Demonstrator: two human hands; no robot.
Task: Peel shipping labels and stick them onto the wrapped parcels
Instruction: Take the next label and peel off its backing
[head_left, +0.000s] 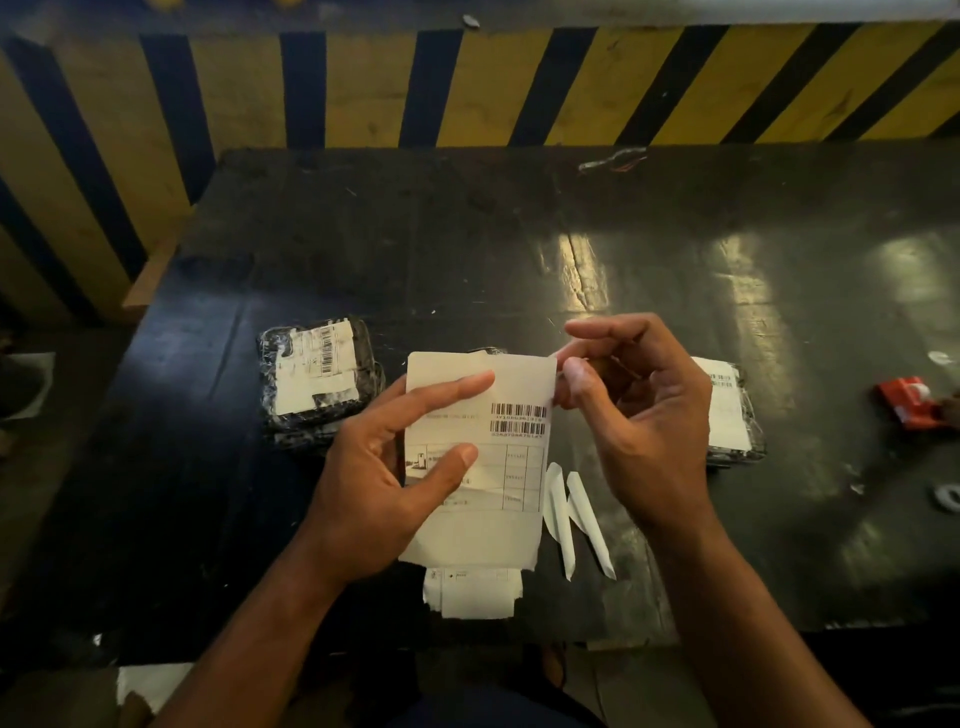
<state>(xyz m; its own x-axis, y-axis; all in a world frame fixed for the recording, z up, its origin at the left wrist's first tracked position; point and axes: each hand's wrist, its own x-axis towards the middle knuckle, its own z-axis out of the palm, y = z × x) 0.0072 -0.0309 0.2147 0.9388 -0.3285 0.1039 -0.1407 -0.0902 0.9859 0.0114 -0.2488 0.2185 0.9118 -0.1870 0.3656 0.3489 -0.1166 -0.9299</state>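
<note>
Shipping label sheet held up over the dark bench, between both hands, printed side toward the camera: two barcodes upper right, a ruled table lower down.

Left hand grips the sheet along its left edge, thumb across the lower print, index finger laid flat across the upper blank area, remaining fingers behind the paper.

Right hand pinches the sheet's top right corner between thumb and index fingertip; other fingers curled loosely, holding nothing else. Cannot tell whether the label has started separating from its backing at that corner.

Stack of further label sheets lies on the bench just below the held sheet, partly hidden by it.

Two narrow white backing strips lie on the bench just right of the held sheet's lower edge, side by side, angled.

Wrapped parcels: left parcel, in black-and-white wrap with a label and barcode already on top, sits on the bench left of the sheet, with another wrapped piece under it. Right parcel is mostly hidden behind the right hand; a white label shows on its top face. A third dark edge peeks over the sheet's top; too hidden to identify.

Red-and-white packet sits near the bench's right edge, well apart from the parcels. Yellow-and-black striped barrier runs behind the bench.
</note>
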